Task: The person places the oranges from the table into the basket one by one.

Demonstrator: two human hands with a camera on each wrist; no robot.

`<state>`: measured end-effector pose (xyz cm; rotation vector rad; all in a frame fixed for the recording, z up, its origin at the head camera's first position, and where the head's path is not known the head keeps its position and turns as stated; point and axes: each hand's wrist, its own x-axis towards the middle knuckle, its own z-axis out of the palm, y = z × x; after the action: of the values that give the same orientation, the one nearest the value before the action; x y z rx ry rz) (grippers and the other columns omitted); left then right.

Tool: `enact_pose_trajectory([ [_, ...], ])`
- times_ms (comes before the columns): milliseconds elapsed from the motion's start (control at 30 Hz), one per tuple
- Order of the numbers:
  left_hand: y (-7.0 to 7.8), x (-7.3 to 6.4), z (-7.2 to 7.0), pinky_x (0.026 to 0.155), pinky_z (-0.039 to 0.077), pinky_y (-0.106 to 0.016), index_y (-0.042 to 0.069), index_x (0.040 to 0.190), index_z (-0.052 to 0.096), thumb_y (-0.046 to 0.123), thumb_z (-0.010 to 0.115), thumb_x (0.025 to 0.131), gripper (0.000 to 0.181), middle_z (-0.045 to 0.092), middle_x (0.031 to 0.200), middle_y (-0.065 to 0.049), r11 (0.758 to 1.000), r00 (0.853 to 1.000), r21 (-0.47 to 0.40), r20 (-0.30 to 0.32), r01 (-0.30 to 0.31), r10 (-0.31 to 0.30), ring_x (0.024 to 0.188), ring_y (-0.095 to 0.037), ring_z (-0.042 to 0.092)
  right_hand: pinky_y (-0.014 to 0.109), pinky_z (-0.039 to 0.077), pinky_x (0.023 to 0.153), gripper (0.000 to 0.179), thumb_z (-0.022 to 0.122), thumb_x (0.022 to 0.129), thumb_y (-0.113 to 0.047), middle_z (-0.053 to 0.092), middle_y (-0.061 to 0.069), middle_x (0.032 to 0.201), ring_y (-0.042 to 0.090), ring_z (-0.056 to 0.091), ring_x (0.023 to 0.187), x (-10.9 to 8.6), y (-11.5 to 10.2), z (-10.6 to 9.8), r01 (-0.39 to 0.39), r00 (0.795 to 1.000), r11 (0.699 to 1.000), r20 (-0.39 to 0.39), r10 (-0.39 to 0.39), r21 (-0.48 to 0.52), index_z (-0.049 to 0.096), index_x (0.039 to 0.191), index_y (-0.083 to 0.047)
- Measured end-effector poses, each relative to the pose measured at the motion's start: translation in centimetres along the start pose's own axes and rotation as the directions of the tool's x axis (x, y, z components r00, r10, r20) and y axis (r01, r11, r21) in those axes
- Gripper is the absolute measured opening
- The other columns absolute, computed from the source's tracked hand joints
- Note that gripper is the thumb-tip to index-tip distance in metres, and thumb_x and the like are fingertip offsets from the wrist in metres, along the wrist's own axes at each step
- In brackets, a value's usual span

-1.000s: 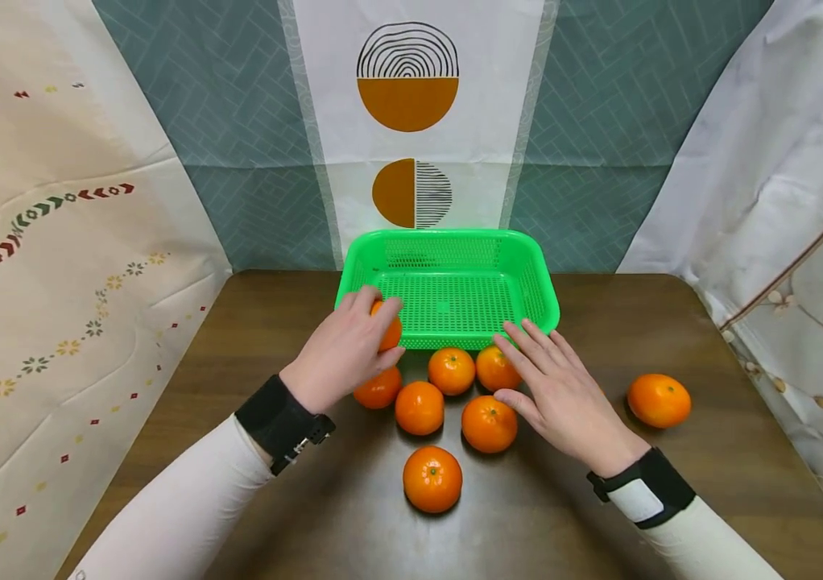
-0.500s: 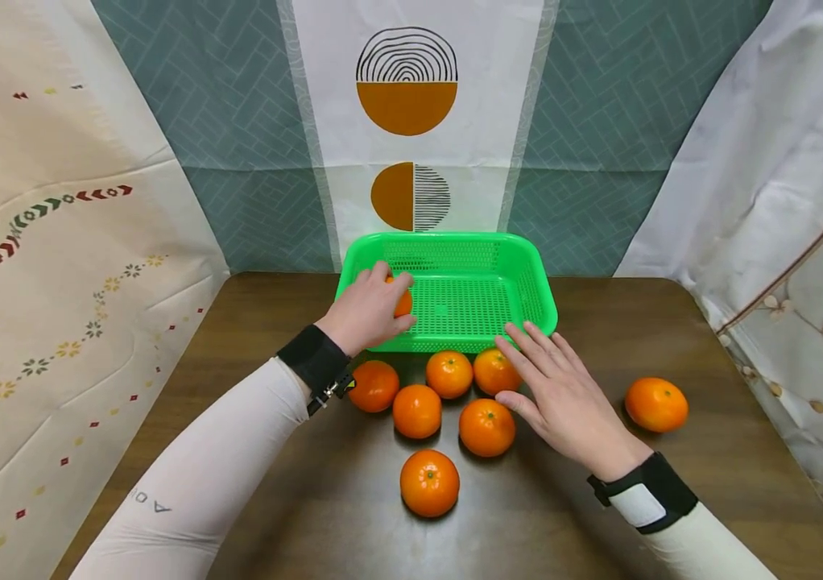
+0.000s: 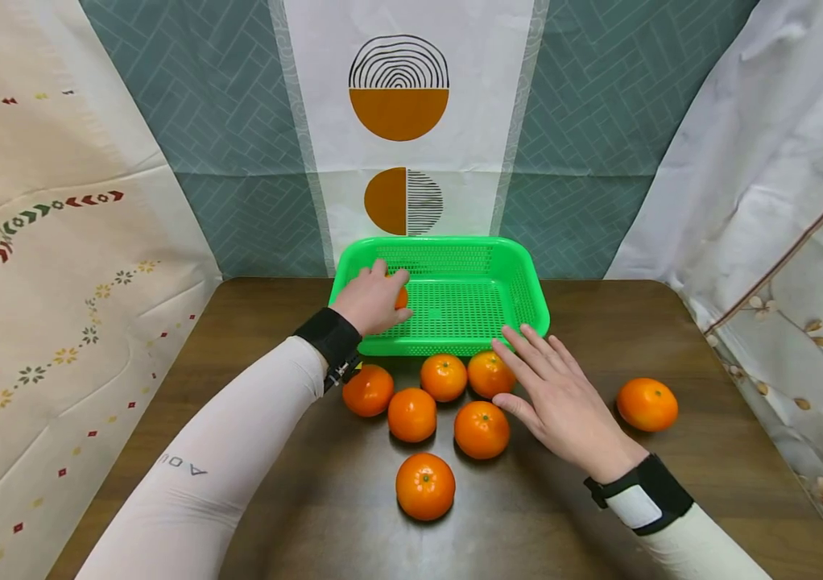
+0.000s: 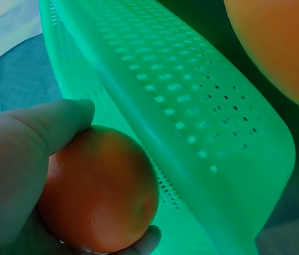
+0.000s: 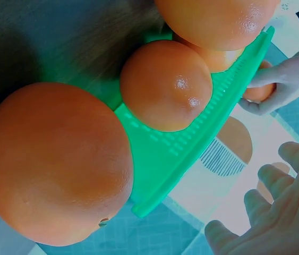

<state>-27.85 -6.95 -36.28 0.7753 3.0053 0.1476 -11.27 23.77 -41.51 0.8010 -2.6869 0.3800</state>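
My left hand [image 3: 371, 302] grips an orange [image 4: 104, 191] between thumb and fingers, inside the left end of the green plastic basket [image 3: 462, 314]. In the head view the hand covers most of that fruit. My right hand [image 3: 567, 403] is held palm down with fingers extended, at the basket's front right corner. Its fingertips overlap an orange [image 3: 488, 374] by the front rim, and the thumb lies beside another orange [image 3: 481, 430]. More oranges sit before the basket: one at the left [image 3: 368, 391], one in the middle [image 3: 412, 415], one against the rim [image 3: 444, 377].
A single orange [image 3: 425, 486] lies nearer the front, and another orange [image 3: 647, 404] stands apart on the right of the brown wooden table [image 3: 295, 499]. Behind the basket hangs a patterned cloth [image 3: 237, 105]; further cloths border both sides.
My left hand has carried the orange from the basket's front left rim over and into its left end. The right hand has kept nearly the same place. The head view has shifted slightly.
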Motion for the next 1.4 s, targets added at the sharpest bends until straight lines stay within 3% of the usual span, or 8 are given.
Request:
enact_pose_trajectory([
  [267, -1.1, 1.5, 1.0, 0.103, 0.053, -0.056, 0.006, 0.157, 0.054, 0.043, 0.074, 0.108, 0.065, 0.050, 0.151, -0.032, 0.999, 0.992, 0.010, 0.114, 0.048, -0.049, 0.127, -0.050, 0.058, 0.054, 0.009, 0.135, 0.076, 0.057, 0.113, -0.054, 0.032, 0.012, 0.179, 0.034, 0.022, 0.167, 0.1, 0.0, -0.3, -0.013, 1.000, 1.000, 0.020, 0.013, -0.001, 0.037, 0.174, -0.013],
  [500, -2.2, 2.0, 1.8, 0.102, 0.054, -0.056, 0.008, 0.156, 0.056, 0.046, 0.073, 0.108, 0.063, 0.052, 0.147, -0.031, 0.997, 0.976, 0.035, 0.204, 0.064, -0.070, 0.122, -0.049, 0.062, 0.054, 0.010, 0.135, 0.076, 0.058, 0.113, -0.054, 0.033, 0.012, 0.179, 0.035, 0.024, 0.167, 0.1, 0.1, -0.4, -0.001, 1.000, 1.000, 0.011, 0.001, -0.004, 0.037, 0.173, -0.013],
  [733, -1.7, 1.6, 1.1, 0.097, 0.055, -0.050, 0.006, 0.153, 0.058, 0.044, 0.074, 0.107, 0.061, 0.057, 0.139, -0.028, 0.998, 0.963, 0.036, 0.266, 0.042, -0.050, 0.111, -0.043, 0.066, 0.055, 0.010, 0.135, 0.078, 0.059, 0.112, -0.054, 0.030, 0.011, 0.180, 0.033, 0.021, 0.168, 0.2, 0.2, -0.6, -0.008, 1.000, 1.000, 0.028, 0.008, -0.007, 0.036, 0.174, -0.013],
  [1067, -0.8, 1.6, 1.3, 0.094, 0.054, -0.048, 0.008, 0.146, 0.062, 0.044, 0.073, 0.108, 0.054, 0.057, 0.135, -0.024, 0.999, 0.950, -0.005, 0.311, 0.035, -0.032, 0.104, -0.037, 0.064, 0.052, 0.007, 0.136, 0.079, 0.058, 0.112, -0.056, 0.028, 0.013, 0.180, 0.036, 0.023, 0.167, -0.4, 0.3, -0.3, -0.014, 1.000, 1.000, 0.027, 0.014, 0.001, 0.035, 0.174, -0.014],
  [1400, -0.9, 0.5, 0.7, 0.089, 0.051, -0.045, 0.006, 0.141, 0.063, 0.038, 0.069, 0.111, 0.044, 0.056, 0.131, -0.024, 0.999, 0.954, -0.031, 0.298, 0.035, -0.024, 0.096, -0.034, 0.061, 0.052, 0.007, 0.136, 0.079, 0.057, 0.112, -0.057, 0.023, 0.009, 0.182, 0.034, 0.021, 0.168, -0.2, 0.2, -0.1, -0.005, 0.999, 1.000, 0.037, 0.005, -0.004, 0.034, 0.175, -0.015],
])
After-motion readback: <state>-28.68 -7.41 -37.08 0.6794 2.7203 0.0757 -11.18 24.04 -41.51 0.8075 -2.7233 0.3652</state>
